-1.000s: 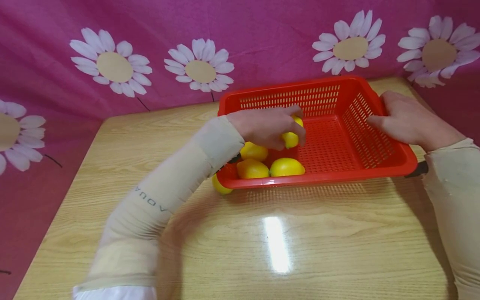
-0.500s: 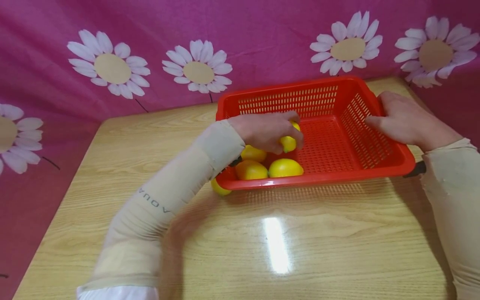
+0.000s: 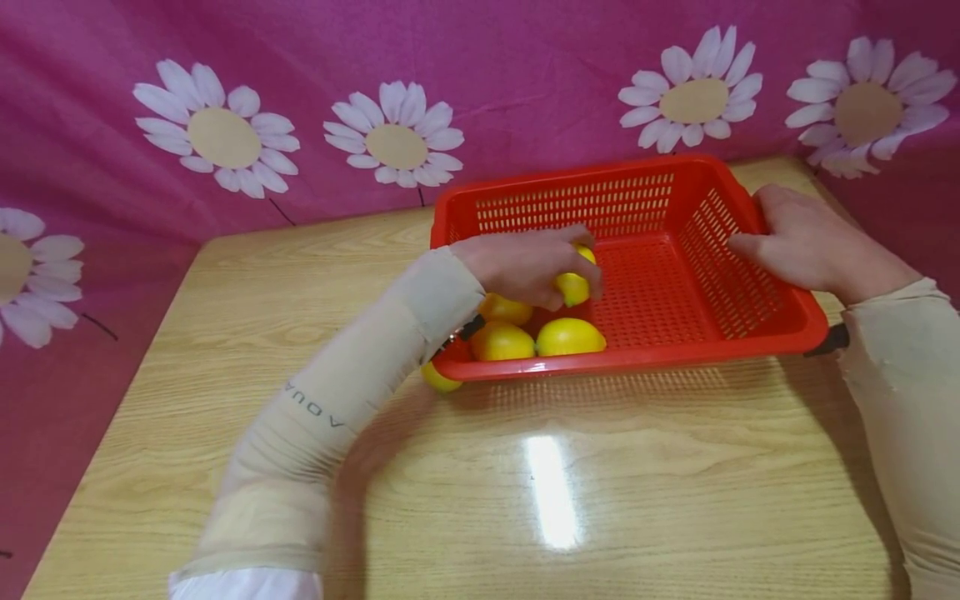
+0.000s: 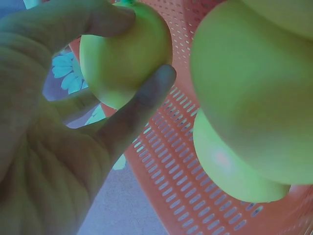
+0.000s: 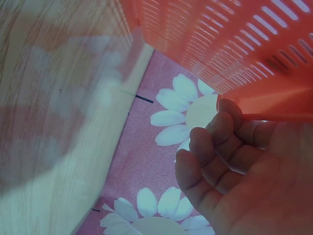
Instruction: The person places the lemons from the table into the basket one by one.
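Observation:
In the head view, my left hand (image 3: 521, 265) reaches into a red plastic basket (image 3: 645, 358) and pinches a yellow lemon (image 3: 573, 288) between thumb and fingers. The left wrist view shows the thumb and fingertips around this lemon (image 4: 124, 58), its green tip upward. Several other lemons lie in the basket's left end, one lemon (image 3: 572, 337) against the front wall and another lemon (image 3: 502, 341) beside it. At the basket's right end, my right hand (image 3: 813, 242) holds the rim, thumb inside; the right wrist view shows its curled fingers (image 5: 200, 152) under the rim.
Outside the basket, a lemon (image 3: 441, 378) shows at its front left corner. The basket stands on a wooden table (image 3: 637, 483) near its back edge. Behind hangs a pink cloth (image 3: 525, 75) with white daisies.
My left hand has lowered slightly inside the basket, still pinching the lemon. The right hand keeps its hold on the rim. The whole head view has shifted a little.

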Demonstrator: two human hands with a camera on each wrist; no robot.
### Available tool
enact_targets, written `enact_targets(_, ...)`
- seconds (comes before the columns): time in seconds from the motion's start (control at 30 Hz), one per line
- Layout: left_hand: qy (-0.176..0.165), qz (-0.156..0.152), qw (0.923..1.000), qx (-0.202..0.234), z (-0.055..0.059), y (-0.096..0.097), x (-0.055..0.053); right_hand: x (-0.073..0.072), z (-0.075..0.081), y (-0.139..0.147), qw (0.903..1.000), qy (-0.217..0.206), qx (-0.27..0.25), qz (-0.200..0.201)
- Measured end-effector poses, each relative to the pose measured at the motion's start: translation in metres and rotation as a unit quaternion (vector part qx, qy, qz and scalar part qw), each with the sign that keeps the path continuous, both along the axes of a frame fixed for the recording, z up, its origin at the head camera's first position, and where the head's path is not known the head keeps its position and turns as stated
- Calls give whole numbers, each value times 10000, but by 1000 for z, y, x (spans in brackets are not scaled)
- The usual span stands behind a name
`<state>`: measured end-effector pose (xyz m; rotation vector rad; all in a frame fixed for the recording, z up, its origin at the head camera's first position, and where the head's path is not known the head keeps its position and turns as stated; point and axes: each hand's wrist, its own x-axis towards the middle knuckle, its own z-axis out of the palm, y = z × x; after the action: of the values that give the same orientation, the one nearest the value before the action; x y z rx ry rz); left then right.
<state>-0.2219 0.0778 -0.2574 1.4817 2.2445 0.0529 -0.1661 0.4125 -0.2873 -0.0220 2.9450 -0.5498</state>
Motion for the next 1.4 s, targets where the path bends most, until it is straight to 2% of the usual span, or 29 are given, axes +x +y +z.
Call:
enact_targets(0.5, -31, 94, 9999, 137, -5, -3, -3, 0, -1, 0, 9999, -109, -93, -60)
enact_targets(0.9, -229, 242, 9994, 99, -10, -5, -6, -1, -2, 0, 9998, -114, -93, -95)
enact_targets(1.4, -335, 196, 9992, 106, -13, -5, -7, -4, -4, 4, 9998, -124, -126, -78)
